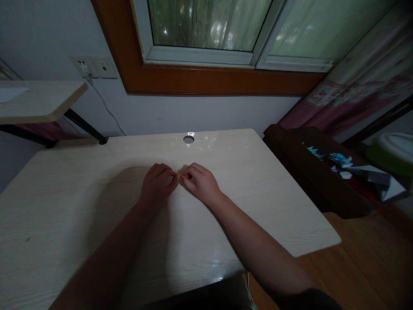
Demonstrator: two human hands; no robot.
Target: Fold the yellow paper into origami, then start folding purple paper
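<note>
thin yellow piece [179,175]; small, partly hidden; pinched between left fingers [164,170] and right fingers [195,169]

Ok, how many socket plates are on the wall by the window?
2: the left plate, with a white plug in it, and the right plate beside it, both left of the brown window frame. Others may be hidden behind the raised shelf.
</note>
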